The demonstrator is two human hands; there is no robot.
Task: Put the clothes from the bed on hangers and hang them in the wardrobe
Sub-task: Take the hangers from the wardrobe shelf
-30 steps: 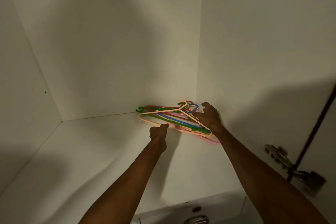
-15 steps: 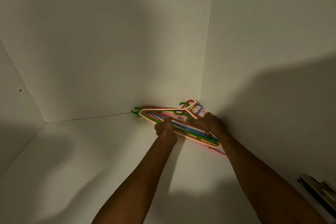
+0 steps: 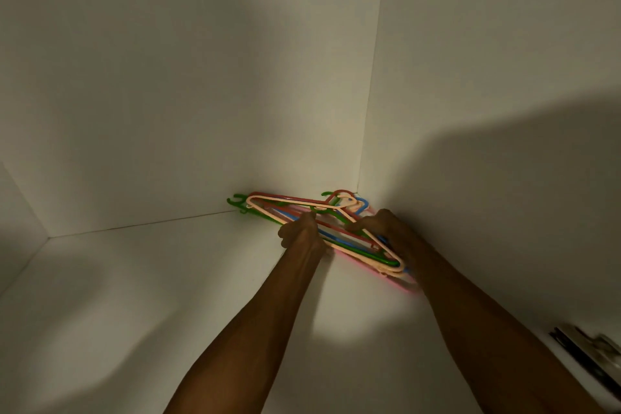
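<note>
While the fingers of the left hand are curled round the lower bars of the stack of hangers, the right hand grips the sloping arm of the peach hanger that lies on top. Both hands thus hold the same stack, one beside the other. Whether the stack has left the surface cannot be told.

The stack holds green, red, blue, pink and peach hangers. It lies in the back right corner of the wardrobe shelf, with its hooks towards the corner and one end against the right wall. A metal hinge shows at the lower right edge.

Step in hand, as judged: collection of hangers, before any garment is handled. No clothes and no bed are in view.

Next move, as judged: draw the stack clear of the corner as one bundle. Keep the grip firm, since interlocked hooks may snag or let a hanger slip out.

No brand, label or legible writing appears on any hanger or panel.
</note>
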